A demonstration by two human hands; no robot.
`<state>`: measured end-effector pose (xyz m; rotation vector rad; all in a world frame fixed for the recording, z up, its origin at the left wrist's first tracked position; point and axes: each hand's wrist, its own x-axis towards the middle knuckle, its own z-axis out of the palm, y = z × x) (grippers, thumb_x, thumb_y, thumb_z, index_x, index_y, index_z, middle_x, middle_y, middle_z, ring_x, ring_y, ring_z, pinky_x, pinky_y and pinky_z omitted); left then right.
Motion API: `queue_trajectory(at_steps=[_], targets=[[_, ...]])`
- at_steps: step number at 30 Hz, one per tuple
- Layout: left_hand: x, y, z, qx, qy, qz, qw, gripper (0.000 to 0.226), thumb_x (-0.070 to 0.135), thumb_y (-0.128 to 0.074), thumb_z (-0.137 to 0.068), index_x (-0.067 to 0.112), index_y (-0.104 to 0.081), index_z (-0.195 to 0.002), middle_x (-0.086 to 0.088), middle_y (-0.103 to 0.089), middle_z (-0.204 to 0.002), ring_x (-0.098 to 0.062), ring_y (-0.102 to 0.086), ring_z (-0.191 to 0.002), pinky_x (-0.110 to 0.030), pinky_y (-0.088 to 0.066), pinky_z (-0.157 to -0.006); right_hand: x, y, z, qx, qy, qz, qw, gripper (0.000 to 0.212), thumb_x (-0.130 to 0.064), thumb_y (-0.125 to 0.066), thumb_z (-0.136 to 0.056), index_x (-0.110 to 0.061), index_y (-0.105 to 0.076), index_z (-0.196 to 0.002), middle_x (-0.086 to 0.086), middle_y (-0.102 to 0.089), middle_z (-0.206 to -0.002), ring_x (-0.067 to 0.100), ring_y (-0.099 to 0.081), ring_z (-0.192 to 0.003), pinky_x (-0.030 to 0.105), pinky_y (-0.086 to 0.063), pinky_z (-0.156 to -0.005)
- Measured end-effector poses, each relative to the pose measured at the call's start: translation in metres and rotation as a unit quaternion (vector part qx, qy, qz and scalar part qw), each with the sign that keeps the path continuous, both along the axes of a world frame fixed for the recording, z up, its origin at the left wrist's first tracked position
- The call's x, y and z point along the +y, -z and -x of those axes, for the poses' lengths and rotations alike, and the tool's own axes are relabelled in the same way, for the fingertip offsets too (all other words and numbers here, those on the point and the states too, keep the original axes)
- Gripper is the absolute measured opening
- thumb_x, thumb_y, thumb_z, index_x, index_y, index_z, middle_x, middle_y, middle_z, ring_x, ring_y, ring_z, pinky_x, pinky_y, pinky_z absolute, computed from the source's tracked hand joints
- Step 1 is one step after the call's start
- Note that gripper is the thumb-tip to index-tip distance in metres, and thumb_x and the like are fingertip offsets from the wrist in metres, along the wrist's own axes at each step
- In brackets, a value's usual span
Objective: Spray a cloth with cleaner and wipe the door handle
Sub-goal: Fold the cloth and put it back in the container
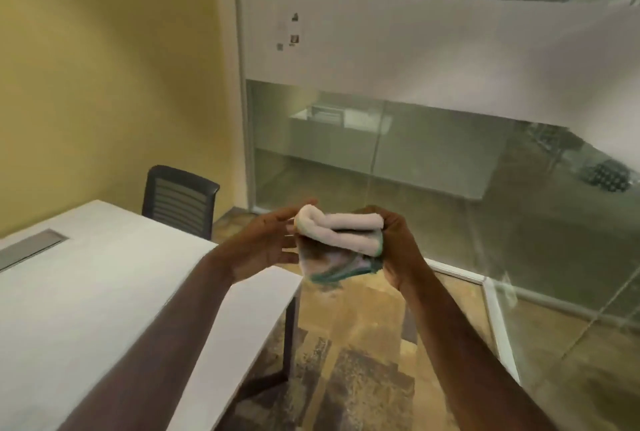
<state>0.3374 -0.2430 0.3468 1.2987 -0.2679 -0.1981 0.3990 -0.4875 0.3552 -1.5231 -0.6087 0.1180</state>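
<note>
Two hands are holding a folded cloth (341, 232) in the air, just beyond the bench's (104, 278) right corner.
The right hand (396, 245) is gripping the cloth's right side with curled fingers, while the left hand (265, 245) is touching its left end with fingers nearly straight. A dark chair (180, 203) is standing at the bench's far edge.

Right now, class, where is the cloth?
In the head view, the folded cloth is mid-air at centre, between the left hand and the gripping right hand, just past the white table corner.
</note>
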Motion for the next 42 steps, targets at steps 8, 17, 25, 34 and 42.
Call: queue_trajectory(at_steps=[8,17,25,34,42], targets=[[0.028,0.002,0.059,-0.025,-0.118,-0.173,0.977,0.045,0.049,-0.057,-0.106,0.018,-0.066,-0.138,-0.005,-0.072,-0.125,-0.02,-0.069,-0.112,-0.035,-0.061,-0.088,0.074,0.009,0.004,-0.141,-0.158,-0.017,0.977,0.026,0.022,-0.054,-0.09,0.004,-0.073,-0.091,0.008,-0.079,-0.1,0.021,-0.075,-0.096,0.028,-0.057,-0.086],[0.069,0.017,0.135,0.017,-0.348,-0.146,0.926,0.048,0.046,-0.083,-0.078,0.024,-0.077,-0.12,-0.012,-0.077,-0.115,-0.021,-0.072,-0.099,-0.031,-0.058,-0.073,0.136,0.034,0.01,-0.013,-0.313,0.117,0.942,0.041,0.008,-0.058,-0.095,-0.025,-0.064,-0.119,0.001,-0.071,-0.111,0.008,-0.073,-0.101,0.028,-0.061,-0.085],[0.117,0.026,0.22,0.033,-0.385,-0.197,0.901,0.047,0.034,-0.088,-0.074,0.028,-0.076,-0.119,-0.005,-0.077,-0.11,-0.017,-0.07,-0.094,-0.034,-0.059,-0.072,0.204,0.04,0.057,0.012,-0.437,0.189,0.879,0.025,0.003,-0.046,-0.104,-0.007,-0.069,-0.108,-0.005,-0.077,-0.089,0.023,-0.066,-0.09,0.018,-0.059,-0.072],[0.186,0.039,0.281,0.029,-0.47,-0.278,0.837,0.043,0.02,-0.09,-0.073,0.014,-0.077,-0.114,-0.013,-0.077,-0.106,-0.02,-0.07,-0.088,-0.04,-0.06,-0.073,0.289,0.048,0.125,0.089,-0.469,0.19,0.858,0.065,-0.07,-0.06,-0.086,-0.025,-0.062,-0.133,0.001,-0.067,-0.131,0.024,-0.066,-0.121,0.05,-0.055,-0.102],[0.266,0.062,0.336,0.015,-0.451,-0.26,0.854,0.04,0.027,-0.092,-0.076,0.03,-0.078,-0.114,0.0,-0.077,-0.114,-0.015,-0.073,-0.103,-0.027,-0.062,-0.08,0.363,0.057,0.173,0.014,-0.476,0.198,0.857,0.044,-0.026,-0.077,-0.089,-0.016,-0.059,-0.127,0.009,-0.069,-0.119,0.03,-0.069,-0.109,0.041,-0.061,-0.087]])
